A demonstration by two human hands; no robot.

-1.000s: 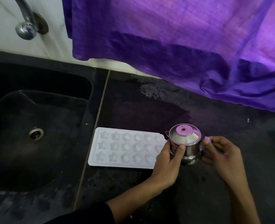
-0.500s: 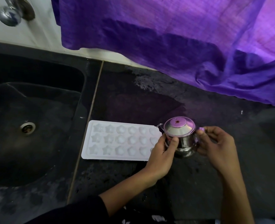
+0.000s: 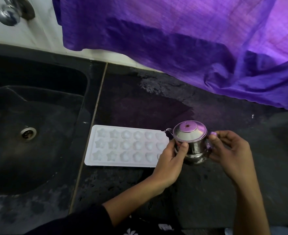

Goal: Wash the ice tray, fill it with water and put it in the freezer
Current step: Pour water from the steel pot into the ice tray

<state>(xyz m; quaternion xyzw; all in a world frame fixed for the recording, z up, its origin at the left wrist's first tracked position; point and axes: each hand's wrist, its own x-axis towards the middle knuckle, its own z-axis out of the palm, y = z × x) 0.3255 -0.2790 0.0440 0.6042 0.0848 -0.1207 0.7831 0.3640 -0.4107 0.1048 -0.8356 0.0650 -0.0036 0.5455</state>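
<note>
A white ice tray (image 3: 122, 146) with star and round moulds lies flat on the dark counter, just right of the sink. At its right end stands a small steel pot (image 3: 190, 143) with a lid, its spout over the tray's corner. My left hand (image 3: 170, 160) grips the pot's body from the left, thumb on its front. My right hand (image 3: 229, 151) pinches the pot's handle on the right side. The tray's right edge is partly hidden behind my left hand.
A black sink (image 3: 58, 116) with a round drain (image 3: 28, 134) fills the left. A chrome tap (image 3: 7, 12) sticks out of the white wall at top left. Purple cloth (image 3: 190, 48) hangs over the back of the wet counter (image 3: 139, 102).
The view has shifted slightly, so tray and pot sit a little lower and to the right than half a second ago. Both hands keep the same hold on the pot.
</note>
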